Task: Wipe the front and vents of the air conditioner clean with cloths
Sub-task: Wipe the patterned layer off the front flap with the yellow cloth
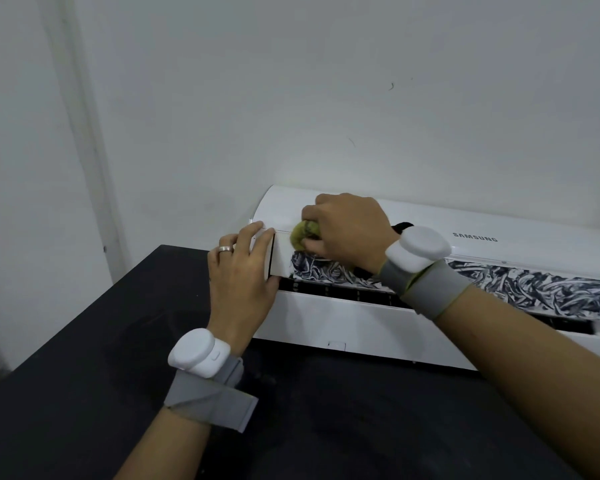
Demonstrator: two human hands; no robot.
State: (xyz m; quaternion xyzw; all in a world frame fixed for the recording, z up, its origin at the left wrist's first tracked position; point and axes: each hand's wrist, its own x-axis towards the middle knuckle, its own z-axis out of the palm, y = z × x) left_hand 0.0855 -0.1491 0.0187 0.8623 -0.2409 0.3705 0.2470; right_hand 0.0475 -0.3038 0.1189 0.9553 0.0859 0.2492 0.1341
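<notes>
White air conditioner, black-marbled band, right grip holding green cloth, left grip wide

air conditioner: white plastic, smooth and shiny
patterned strip across the middle right: black and white swirly print, flat and smooth
cloth: yellow-green, soft and fuzzy
table, lower left: black, matt, with dull dusty smears
wall: white paint, matt, a few small dark marks at the upper right
ring: silver metal, shiny
left wrist band and right wrist band: grey stretchy cloth, matt
left round box and right round box on the bands: white plastic, smooth, softly shiny
</notes>
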